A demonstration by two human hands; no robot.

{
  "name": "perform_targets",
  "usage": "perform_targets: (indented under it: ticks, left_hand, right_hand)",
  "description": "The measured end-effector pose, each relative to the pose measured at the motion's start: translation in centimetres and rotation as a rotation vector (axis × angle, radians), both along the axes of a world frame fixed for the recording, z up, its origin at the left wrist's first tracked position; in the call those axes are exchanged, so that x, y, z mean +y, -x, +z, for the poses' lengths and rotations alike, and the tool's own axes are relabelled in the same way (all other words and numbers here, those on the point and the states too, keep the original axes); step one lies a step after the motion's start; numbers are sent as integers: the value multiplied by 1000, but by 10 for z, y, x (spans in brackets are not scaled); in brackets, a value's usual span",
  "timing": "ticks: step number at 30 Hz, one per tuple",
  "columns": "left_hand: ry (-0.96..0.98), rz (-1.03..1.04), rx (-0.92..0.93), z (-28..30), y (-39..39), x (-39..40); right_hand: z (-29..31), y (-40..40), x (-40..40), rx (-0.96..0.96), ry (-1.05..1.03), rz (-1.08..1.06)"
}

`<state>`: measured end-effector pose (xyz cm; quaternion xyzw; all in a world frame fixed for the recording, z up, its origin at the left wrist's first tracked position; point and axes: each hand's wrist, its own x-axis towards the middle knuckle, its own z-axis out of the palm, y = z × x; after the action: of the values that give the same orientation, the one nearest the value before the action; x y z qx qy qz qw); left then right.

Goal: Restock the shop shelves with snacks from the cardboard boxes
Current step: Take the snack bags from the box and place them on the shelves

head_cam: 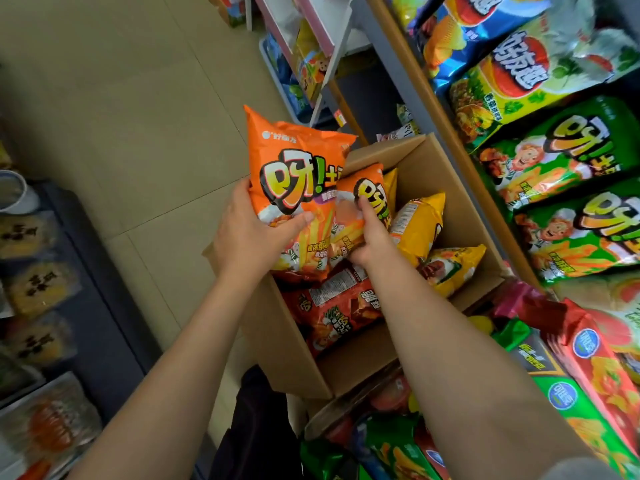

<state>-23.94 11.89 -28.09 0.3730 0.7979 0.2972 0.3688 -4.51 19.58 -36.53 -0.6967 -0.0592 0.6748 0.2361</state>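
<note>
Packets of dark-printed snacks (33,258) line the low shelf at far left. Next comes the left hand (251,233), its grip wrapped round a large orange snack bag (294,188), thumb across the front, held above the near-left corner of the cardboard box (287,344). That bag stands nearly upright, long axis running top to bottom, its crimped top pointing away up the aisle. Just beside it, the right hand (369,237) clenches a second orange bag (363,209), similarly upright and partly inside the box. Likely both are being lifted out; holding them by the lower body, without crushing, and keeping fronts outward should suit the green-bag shelf (561,174) at right. Yellow bags (420,226) remain inside.
</note>
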Motion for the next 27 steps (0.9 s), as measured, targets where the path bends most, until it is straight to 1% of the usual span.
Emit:
perform_targets:
  ticks: [2, 3, 4, 6, 8, 10, 12, 13, 16, 17, 19, 21, 23, 26, 27]
  left_hand:
    - [2, 26, -74, 3, 0, -3]
    - [-6, 50, -117, 4, 0, -5]
    - [-23, 69, -158, 7, -2, -8]
    - [-53, 62, -213, 18, -10, -15]
    - [-84, 34, -242, 30, -25, -23]
    - [-120, 15, -255, 42, -42, -29]
    - [-146, 10, -228, 58, -59, -33]
    - [-154, 14, -206, 65, -67, -33]
    - [-178, -27, -124, 88, -92, -36]
    - [-180, -57, -102, 97, -103, -37]
    - [-203, -129, -83, 119, -129, -37]
    - [-262, -221, -72, 148, -162, -40]
    - [-342, -313, -69, 180, -197, -41]
    - [-455, -417, -62, 228, -246, -43]
    - [-466, -457, -53, 242, -262, -42]
  right_hand:
    - [-26, -22, 4, -19, -26, -18]
    - [-27, -30, 5, -89, -44, -27]
    - [-11, -33, 5, -141, -80, -29]
    - [51, -27, -1, -262, -196, -25]
    - [104, -31, -4, -422, -334, 61]
    - [139, -49, -3, -596, -466, 157]
    - [180, -67, -10, -749, -548, 269]
    - [197, -81, -16, -787, -587, 295]
    - [251, -129, -51, -872, -655, 296]
    - [266, -146, -66, -871, -677, 277]
    - [292, -180, -95, -803, -725, 222]
    - [320, -210, -126, -739, -808, 193]
    - [346, -241, -152, -692, -884, 105]
    - [378, -290, -184, -730, -1023, -74]
    - [388, -307, -194, -748, -1062, -128]
